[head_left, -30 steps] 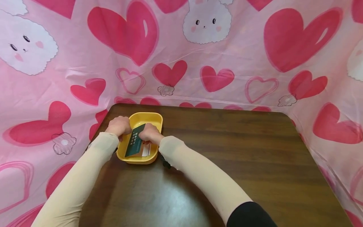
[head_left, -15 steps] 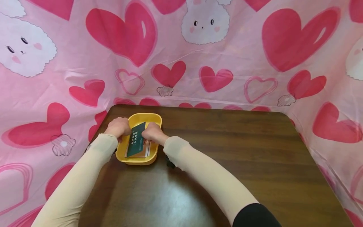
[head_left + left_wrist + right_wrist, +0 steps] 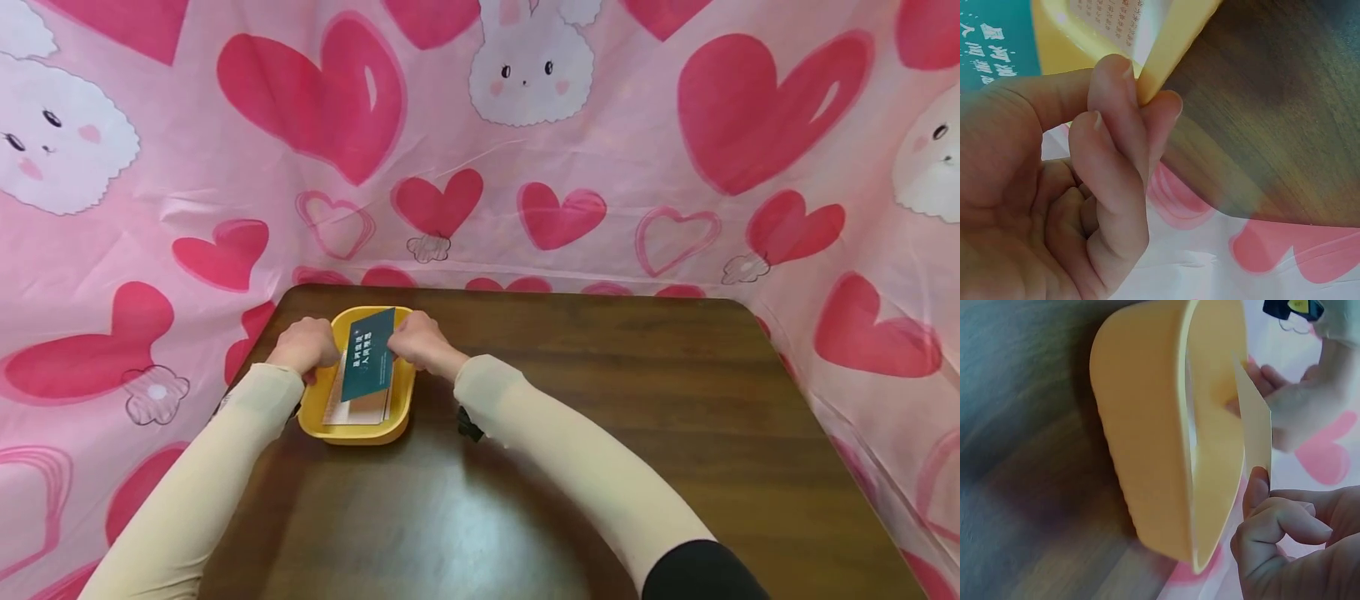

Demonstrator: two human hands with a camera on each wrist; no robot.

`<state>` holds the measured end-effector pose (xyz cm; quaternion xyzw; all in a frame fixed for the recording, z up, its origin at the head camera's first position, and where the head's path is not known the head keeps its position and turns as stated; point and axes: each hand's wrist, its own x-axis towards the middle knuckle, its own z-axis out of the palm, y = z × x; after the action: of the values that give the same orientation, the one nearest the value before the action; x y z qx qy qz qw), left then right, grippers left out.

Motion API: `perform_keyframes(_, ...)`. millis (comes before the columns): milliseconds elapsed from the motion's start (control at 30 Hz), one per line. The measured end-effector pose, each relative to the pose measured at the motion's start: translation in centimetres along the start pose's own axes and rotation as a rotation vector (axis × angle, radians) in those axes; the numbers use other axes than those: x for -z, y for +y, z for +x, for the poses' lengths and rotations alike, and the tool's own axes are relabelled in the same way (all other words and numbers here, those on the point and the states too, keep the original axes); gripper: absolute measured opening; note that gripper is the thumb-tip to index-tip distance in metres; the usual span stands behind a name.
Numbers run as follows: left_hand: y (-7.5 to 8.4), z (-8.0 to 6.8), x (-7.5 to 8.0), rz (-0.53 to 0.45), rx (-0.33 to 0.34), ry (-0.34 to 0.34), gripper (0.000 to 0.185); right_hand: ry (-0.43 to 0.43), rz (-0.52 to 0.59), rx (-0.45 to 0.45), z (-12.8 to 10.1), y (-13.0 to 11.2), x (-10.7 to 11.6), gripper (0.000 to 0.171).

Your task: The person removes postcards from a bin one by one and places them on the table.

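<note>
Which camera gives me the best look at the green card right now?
The head view: the green card shows whole, lifted over the yellow tray. The left wrist view catches only a corner; the right wrist view shows its pale back, edge-on.

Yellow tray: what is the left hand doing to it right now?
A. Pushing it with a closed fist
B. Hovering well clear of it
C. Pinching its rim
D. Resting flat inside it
C: in the left wrist view the left hand pinches the rim of the yellow tray between its fingertips.
</note>
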<state>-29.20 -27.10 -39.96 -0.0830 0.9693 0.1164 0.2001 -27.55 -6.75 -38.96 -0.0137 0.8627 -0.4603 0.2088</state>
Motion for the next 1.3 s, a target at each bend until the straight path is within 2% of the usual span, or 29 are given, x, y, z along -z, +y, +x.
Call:
perform_keyframes(133, -0.1, 0.0, 0.1, -0.001, 0.005, 0.009, 0.045, 0.021, 0.051, -0.004, 0.2, 0.5, 1.3, 0.035)
perform_keyframes(300, -0.1, -0.1, 0.0, 0.022, -0.008, 0.006, 0.038, 0.039, 0.133, 0.025, 0.5, 1.5, 2.8, 0.028)
perform_keyframes(500, 0.0, -0.3, -0.1, 0.045, -0.028, 0.007, 0.030, 0.111, 0.222, 0.042, 0.9, 3.2, 4.9, 0.018)
perform_keyframes(733, -0.1, -0.2, 0.1, 0.066, -0.020, 0.014, 0.030, 0.124, 0.301, 0.046, 1.4, 4.7, 6.6, 0.017)
perform_keyframes(1167, -0.4, 0.1, 0.0, 0.059, -0.022, 0.010, 0.032, 0.156, 0.316, -0.007, 2.5, 8.2, 8.8, 0.016)
perform_keyframes(1300, -0.6, 0.2, 0.0, 0.056, -0.029, 0.014, 0.032, 0.164, 0.289, -0.033, 2.9, 9.3, 9.4, 0.019)
